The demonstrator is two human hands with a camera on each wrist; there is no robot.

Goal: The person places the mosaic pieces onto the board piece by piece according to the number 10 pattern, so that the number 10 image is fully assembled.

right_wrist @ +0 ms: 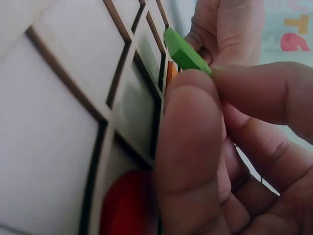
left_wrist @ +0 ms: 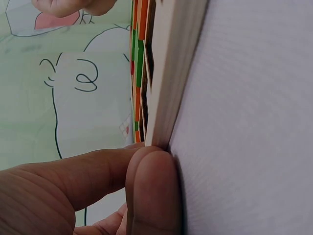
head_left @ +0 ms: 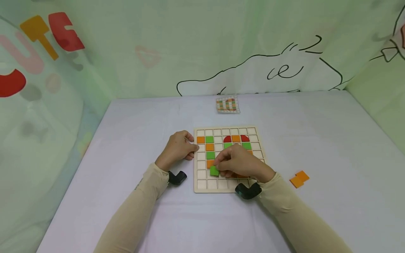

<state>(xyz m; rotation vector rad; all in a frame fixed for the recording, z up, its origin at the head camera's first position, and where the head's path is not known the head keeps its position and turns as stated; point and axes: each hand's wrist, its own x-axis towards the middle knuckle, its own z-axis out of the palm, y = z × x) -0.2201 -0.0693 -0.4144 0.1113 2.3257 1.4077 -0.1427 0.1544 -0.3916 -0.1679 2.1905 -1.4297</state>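
A wooden grid board (head_left: 201, 184) lies on the table, partly filled with orange and green squares and red rounded pieces. My right hand (head_left: 241, 161) pinches a green square tile (head_left: 214, 171) between thumb and fingers, over the lower left part of the grid. In the right wrist view the green tile (right_wrist: 183, 51) is tilted, above the cells. My left hand (head_left: 177, 147) grips the board's left edge; the left wrist view has thumb and index finger against the board's rim (left_wrist: 168, 73). Part of the grid is hidden under my right hand.
Two loose orange tiles (head_left: 296, 181) lie overlapping on the table to the right of the board. Behind it lies a pattern card (head_left: 228, 104) with a coloured grid. A printed curtain (head_left: 152, 42) hangs beyond the table's far edge.
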